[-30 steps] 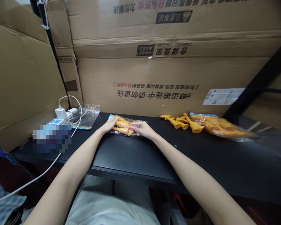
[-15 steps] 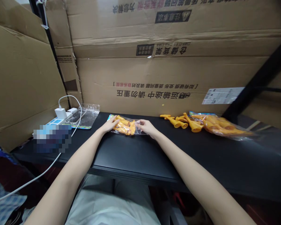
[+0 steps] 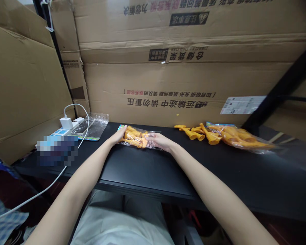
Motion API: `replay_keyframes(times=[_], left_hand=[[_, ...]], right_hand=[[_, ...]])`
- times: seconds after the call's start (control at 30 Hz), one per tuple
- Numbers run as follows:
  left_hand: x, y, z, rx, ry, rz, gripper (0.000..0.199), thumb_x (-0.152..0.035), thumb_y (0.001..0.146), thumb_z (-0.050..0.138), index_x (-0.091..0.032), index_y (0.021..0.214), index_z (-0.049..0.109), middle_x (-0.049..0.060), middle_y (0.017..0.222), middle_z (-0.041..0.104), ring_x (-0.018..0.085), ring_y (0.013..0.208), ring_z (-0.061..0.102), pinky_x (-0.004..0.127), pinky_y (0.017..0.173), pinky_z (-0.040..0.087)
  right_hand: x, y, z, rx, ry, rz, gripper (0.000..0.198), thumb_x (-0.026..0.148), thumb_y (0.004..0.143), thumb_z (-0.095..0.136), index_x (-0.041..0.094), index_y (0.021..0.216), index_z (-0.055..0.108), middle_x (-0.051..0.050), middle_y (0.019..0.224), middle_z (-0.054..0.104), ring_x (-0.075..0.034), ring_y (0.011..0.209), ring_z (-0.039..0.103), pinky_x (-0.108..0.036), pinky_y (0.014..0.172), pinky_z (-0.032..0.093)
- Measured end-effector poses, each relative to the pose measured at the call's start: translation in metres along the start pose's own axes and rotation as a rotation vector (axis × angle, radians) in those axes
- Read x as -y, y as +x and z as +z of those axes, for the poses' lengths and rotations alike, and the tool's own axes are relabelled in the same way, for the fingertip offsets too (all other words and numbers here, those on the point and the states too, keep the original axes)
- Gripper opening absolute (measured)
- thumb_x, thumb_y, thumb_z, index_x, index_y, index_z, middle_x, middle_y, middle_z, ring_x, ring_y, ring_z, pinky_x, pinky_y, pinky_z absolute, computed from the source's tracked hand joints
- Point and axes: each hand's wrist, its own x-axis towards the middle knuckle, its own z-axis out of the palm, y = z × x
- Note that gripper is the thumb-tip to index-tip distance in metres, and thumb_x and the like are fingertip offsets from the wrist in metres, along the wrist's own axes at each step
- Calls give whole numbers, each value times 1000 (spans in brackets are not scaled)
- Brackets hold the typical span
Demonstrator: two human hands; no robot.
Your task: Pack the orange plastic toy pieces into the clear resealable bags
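Observation:
A clear plastic bag point(image 3: 156, 132) lies flat on the black tabletop, with several orange horn-shaped plastic pieces point(image 3: 134, 135) inside it. My left hand point(image 3: 118, 135) is closed around the bag's left end, where a bit of coloured card shows. At the other end, my right hand point(image 3: 162, 142) has its fingers on the bag, bunched against the orange pieces. Shiny film overlaps those fingertips, so I cannot tell whether they are inside the bag or outside it.
Loose orange pieces point(image 3: 193, 132) and another filled bag point(image 3: 241, 136) lie to the right. On the left are an unfilled clear bag point(image 3: 98, 122), a power strip with a white charger point(image 3: 66, 122) and a trailing white cable point(image 3: 47, 189). Cardboard point(image 3: 153, 78) walls the back.
My right hand's fingers have moved left, from the bag's right edge onto the orange pieces. The left hand has shifted slightly and its thumb side has turned. The bag stays in place.

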Motion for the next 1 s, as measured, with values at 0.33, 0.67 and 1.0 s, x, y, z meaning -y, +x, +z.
replay_keyframes(times=[0.33, 0.67, 1.0], left_hand=[[-3, 0, 9, -4, -51, -8, 45, -46, 88, 32, -15, 109, 56, 7, 98, 67, 21, 97, 60, 38, 89, 44], [1, 2, -3, -354, 457, 103, 45, -31, 81, 47, -15, 123, 48, 8, 138, 37, 20, 130, 29, 30, 107, 18], [-11, -7, 0, -514, 818, 128, 40, -16, 80, 40, -11, 117, 52, 10, 131, 46, 20, 124, 38, 28, 106, 21]], right_hand=[[-4, 2, -2, 5, 85, -75, 13, 9, 68, 61, 13, 80, 63, -5, 70, 64, -10, 60, 56, -24, 64, 48], [-4, 1, 5, -137, -147, -53, 9, 21, 71, 62, 13, 74, 58, 0, 52, 57, -7, 44, 48, -18, 43, 39], [3, 5, -2, -326, -91, -173, 19, 23, 75, 44, 15, 66, 58, -6, 61, 63, -11, 53, 55, -23, 51, 41]])
